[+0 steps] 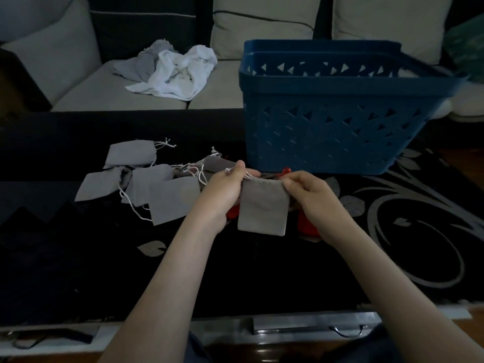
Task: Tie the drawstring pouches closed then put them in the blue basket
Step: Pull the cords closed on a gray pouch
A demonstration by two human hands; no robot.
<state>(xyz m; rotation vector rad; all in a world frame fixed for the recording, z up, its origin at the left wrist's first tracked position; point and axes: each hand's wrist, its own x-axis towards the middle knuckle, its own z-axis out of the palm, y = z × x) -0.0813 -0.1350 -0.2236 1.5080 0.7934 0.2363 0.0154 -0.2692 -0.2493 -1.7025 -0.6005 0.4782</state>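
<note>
A grey drawstring pouch [263,208] hangs between both hands above the dark table. My left hand [226,191] pinches its top left corner, with the white string ends sticking out past the fingers. My right hand [311,195] pinches the top right corner. Red pouches [309,226] lie under my hands, mostly hidden. The blue basket [337,121] stands just behind, on the right half of the table. Several more grey pouches [146,182] lie in a loose pile to the left, their white strings tangled.
The table has a black cloth with a silver swirl pattern [408,221] on its right side. Behind it is a pale sofa [209,93] with crumpled white and grey cloths [175,69] on the seat. The table's near edge [301,326] is pale.
</note>
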